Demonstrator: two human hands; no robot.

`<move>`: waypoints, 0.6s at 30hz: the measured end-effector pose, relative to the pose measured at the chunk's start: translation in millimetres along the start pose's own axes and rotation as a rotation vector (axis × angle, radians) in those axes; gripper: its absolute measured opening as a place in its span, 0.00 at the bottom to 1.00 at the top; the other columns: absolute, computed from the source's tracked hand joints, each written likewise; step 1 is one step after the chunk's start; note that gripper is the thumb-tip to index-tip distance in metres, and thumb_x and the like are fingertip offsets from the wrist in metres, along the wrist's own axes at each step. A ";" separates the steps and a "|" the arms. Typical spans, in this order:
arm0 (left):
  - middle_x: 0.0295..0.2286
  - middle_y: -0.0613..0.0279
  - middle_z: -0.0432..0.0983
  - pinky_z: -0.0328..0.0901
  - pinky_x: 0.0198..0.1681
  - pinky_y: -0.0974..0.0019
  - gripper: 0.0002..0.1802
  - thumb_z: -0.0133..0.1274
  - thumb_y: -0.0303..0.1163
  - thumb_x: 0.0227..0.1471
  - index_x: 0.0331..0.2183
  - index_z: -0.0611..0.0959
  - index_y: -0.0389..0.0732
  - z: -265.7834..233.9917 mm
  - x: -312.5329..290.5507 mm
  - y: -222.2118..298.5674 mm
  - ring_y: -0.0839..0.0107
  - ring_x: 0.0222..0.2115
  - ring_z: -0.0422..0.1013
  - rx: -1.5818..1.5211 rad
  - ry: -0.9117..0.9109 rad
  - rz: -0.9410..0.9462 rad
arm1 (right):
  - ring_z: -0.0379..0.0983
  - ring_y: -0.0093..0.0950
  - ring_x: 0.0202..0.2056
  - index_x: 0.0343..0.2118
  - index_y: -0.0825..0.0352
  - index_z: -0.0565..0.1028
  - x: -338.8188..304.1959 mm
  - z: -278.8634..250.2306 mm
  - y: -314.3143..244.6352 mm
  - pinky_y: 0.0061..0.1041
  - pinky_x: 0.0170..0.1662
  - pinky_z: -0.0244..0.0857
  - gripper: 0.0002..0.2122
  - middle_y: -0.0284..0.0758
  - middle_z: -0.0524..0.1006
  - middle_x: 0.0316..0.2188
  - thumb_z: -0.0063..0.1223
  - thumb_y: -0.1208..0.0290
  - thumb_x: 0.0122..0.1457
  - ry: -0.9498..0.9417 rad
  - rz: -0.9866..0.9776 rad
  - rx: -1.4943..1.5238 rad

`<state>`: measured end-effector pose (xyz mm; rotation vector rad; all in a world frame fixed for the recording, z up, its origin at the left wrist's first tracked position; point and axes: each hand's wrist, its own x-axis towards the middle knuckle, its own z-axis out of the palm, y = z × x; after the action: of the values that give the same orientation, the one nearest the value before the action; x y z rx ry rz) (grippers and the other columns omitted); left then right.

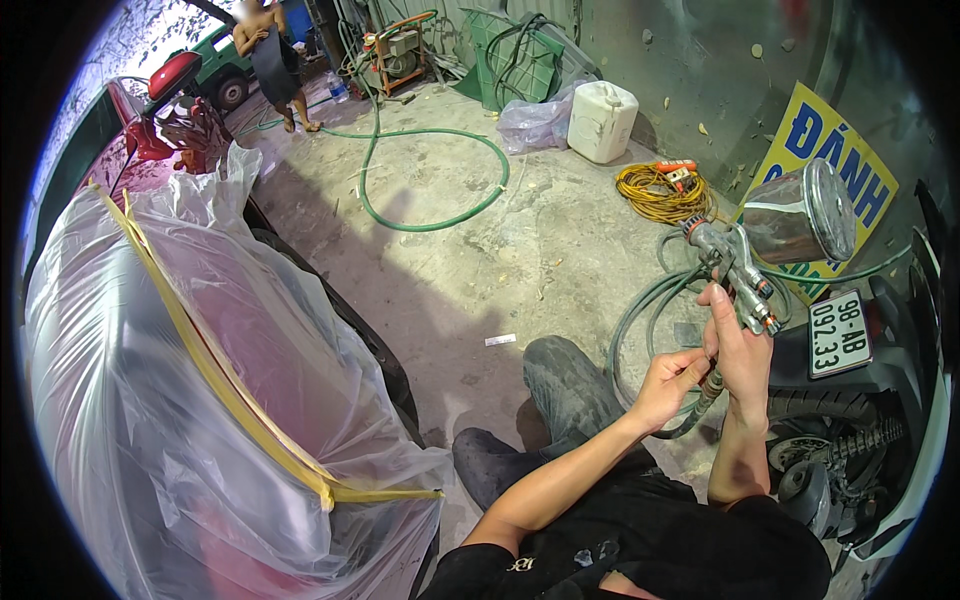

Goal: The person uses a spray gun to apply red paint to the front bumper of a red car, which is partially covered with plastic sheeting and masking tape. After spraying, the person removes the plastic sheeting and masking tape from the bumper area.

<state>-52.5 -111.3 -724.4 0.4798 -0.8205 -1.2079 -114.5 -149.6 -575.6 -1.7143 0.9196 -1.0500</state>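
Note:
My right hand (740,348) is closed around the handle of a metal spray gun (722,250). The gun's cup (800,215) with a silver lid sits tilted at its upper right. Below the handle a hose fitting (710,388) leads down to a dark green air hose (640,310) that loops on the floor. My left hand (668,388) is beside the right wrist with thumb and fingers pinched together near the handle. What those fingertips hold, if anything, is hidden.
Left stands a red car under clear plastic sheeting (240,330) with yellow tape edges. A motorbike (835,400) is close on my right. Ahead are a yellow cord coil (660,195), white jerrycan (603,120), green hose loop (435,228), compressor (400,55) and another person (275,65) holding a dark panel.

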 end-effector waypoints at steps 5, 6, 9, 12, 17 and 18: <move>0.35 0.71 0.79 0.64 0.41 0.75 0.18 0.49 0.36 0.67 0.48 0.82 0.32 -0.5 1.1 3.1 0.83 0.35 0.68 -0.007 -0.016 -0.010 | 0.59 0.12 0.17 0.39 0.68 0.78 0.3 0.1 1.0 0.16 0.21 0.50 0.12 0.24 0.69 0.18 0.54 0.62 0.67 -0.007 0.027 0.005; 0.35 0.71 0.78 0.64 0.41 0.75 0.18 0.49 0.36 0.67 0.48 0.82 0.32 -0.7 0.8 3.9 0.83 0.35 0.68 -0.006 -0.014 -0.015 | 0.59 0.12 0.17 0.38 0.68 0.78 -0.2 0.5 0.2 0.16 0.21 0.49 0.12 0.23 0.68 0.17 0.54 0.62 0.67 -0.008 0.039 0.005; 0.35 0.71 0.78 0.64 0.41 0.74 0.18 0.49 0.36 0.67 0.48 0.82 0.32 -6.4 0.2 4.3 0.83 0.35 0.68 0.014 -0.055 -0.018 | 0.58 0.11 0.17 0.38 0.67 0.78 -0.2 2.9 2.1 0.16 0.21 0.49 0.12 0.22 0.67 0.16 0.54 0.61 0.67 0.006 0.036 0.000; 0.34 0.71 0.78 0.64 0.42 0.74 0.18 0.49 0.37 0.67 0.47 0.83 0.33 -6.7 0.0 -1.4 0.82 0.34 0.67 0.026 -0.008 -0.029 | 0.58 0.11 0.17 0.37 0.67 0.78 1.0 1.4 4.2 0.17 0.21 0.50 0.12 0.22 0.66 0.15 0.53 0.62 0.67 -0.004 0.028 -0.005; 0.40 0.67 0.76 0.65 0.44 0.71 0.25 0.45 0.44 0.68 0.56 0.75 0.35 -5.0 -0.2 -5.2 0.80 0.38 0.70 0.060 0.049 -0.079 | 0.60 0.12 0.16 0.33 0.67 0.77 13.1 4.5 12.8 0.18 0.20 0.51 0.09 0.23 0.67 0.14 0.55 0.66 0.65 0.133 0.019 -0.013; 0.43 0.66 0.77 0.66 0.46 0.70 0.27 0.43 0.45 0.69 0.58 0.73 0.35 -4.9 -2.6 -0.5 0.79 0.40 0.70 0.050 0.077 -0.106 | 0.60 0.12 0.16 0.33 0.68 0.76 16.6 6.3 8.8 0.18 0.19 0.52 0.08 0.23 0.67 0.14 0.56 0.68 0.64 0.154 0.018 0.021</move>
<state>-49.4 -109.5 -728.7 0.6129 -0.7682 -1.2605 -103.8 -165.4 -581.1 -1.6224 1.0147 -1.1882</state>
